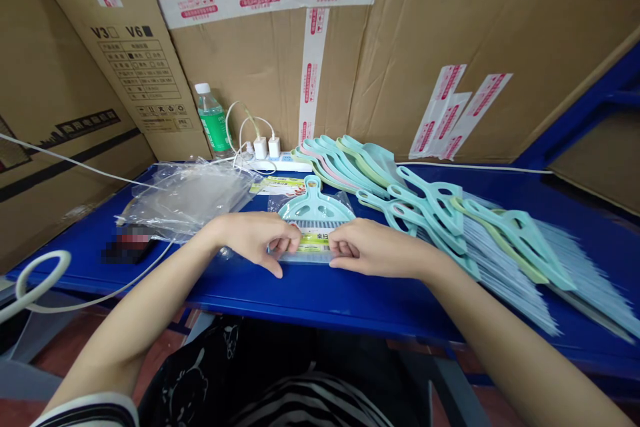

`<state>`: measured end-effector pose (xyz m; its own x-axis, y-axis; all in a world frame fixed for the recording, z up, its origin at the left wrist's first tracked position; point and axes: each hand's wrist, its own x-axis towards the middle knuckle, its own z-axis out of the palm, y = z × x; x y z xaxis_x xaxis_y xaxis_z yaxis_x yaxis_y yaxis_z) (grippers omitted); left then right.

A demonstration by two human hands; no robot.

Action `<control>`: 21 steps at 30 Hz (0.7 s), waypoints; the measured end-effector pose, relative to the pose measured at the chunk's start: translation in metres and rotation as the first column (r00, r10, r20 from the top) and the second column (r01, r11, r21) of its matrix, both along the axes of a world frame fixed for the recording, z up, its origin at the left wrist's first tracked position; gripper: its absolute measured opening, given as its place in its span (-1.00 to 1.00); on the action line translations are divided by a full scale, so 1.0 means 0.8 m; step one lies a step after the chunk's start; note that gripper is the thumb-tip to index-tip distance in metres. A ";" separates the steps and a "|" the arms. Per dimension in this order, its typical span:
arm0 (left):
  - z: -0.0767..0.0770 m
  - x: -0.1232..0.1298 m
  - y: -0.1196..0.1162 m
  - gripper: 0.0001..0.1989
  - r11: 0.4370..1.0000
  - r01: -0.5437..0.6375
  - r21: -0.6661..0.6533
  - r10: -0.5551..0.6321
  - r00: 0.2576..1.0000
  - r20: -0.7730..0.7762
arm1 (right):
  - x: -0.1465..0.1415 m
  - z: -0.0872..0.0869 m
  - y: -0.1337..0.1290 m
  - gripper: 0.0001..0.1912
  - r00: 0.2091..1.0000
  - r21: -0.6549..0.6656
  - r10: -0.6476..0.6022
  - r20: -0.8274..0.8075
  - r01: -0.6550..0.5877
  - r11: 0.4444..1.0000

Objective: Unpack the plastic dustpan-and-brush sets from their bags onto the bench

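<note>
A light-blue dustpan (317,202) with a small brush (325,222) lies in a clear plastic bag at the table's front, handle pointing away. A yellow-green printed label card (313,240) sits over its lower part. My left hand (263,238) is curled at the left edge of this set, its thumb held apart. At the right edge, my right hand (373,247) has its fingers bent in against the bag and card. The fingertips are partly hidden, so the exact hold on the bag is hard to see.
Brushes (500,280) and dustpans (350,160) are piled right and behind. Clear plastic bags (195,197) lie left, near a blurred dark object (127,245). Behind stand a green-labelled bottle (214,123), a power strip (280,163) with chargers, and cardboard (260,67). Cables cross the blue table (320,293).
</note>
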<state>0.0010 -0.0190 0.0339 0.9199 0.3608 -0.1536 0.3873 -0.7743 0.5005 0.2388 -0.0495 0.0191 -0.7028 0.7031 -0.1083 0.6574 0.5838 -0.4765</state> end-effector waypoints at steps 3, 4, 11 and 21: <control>-0.001 0.002 0.001 -0.87 1.000 -0.029 -0.012 0.029 0.998 -0.050 | 0.000 -0.001 0.001 -0.80 1.000 0.004 0.011 -0.006 -0.011 1.000; -0.001 0.002 0.002 -0.90 0.999 -0.034 -0.011 0.033 0.997 -0.066 | 0.000 0.000 0.001 -0.80 1.000 0.011 0.016 -0.008 -0.015 1.000; -0.001 0.001 0.006 -0.92 0.987 -0.057 0.153 0.065 0.997 -0.052 | 0.001 0.001 0.000 -0.80 0.998 0.042 0.051 -0.025 -0.050 0.998; 0.001 -0.002 0.009 -0.90 0.963 -0.078 0.259 0.086 0.996 -0.021 | -0.001 -0.001 0.000 -0.80 1.000 0.118 0.004 -0.013 -0.002 0.993</control>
